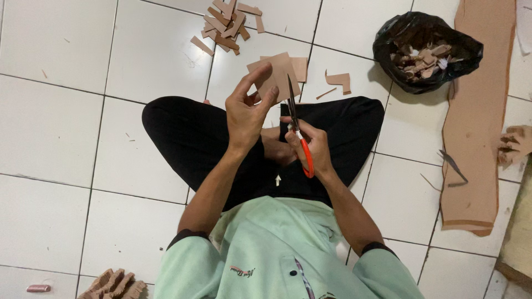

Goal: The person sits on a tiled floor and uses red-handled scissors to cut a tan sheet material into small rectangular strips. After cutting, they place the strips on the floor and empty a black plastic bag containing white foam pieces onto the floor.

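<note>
Left hand [247, 111] pinches tan foam piece [275, 76] at its lower left edge; piece stands just above fingers. Right hand [310, 147] closed around orange-handled scissors [296, 127], blades running up along piece's right edge. Black scrap bag [426, 50] farther right.

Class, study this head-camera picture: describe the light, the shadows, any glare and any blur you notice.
Head view: soft, even light on the white floor tiles, with faint sheen, no harsh glare; a soft shadow under the black bag; the left hand, brown piece and scissors in the right hand look fairly sharp; tile lines bow slightly toward the edges.
</note>
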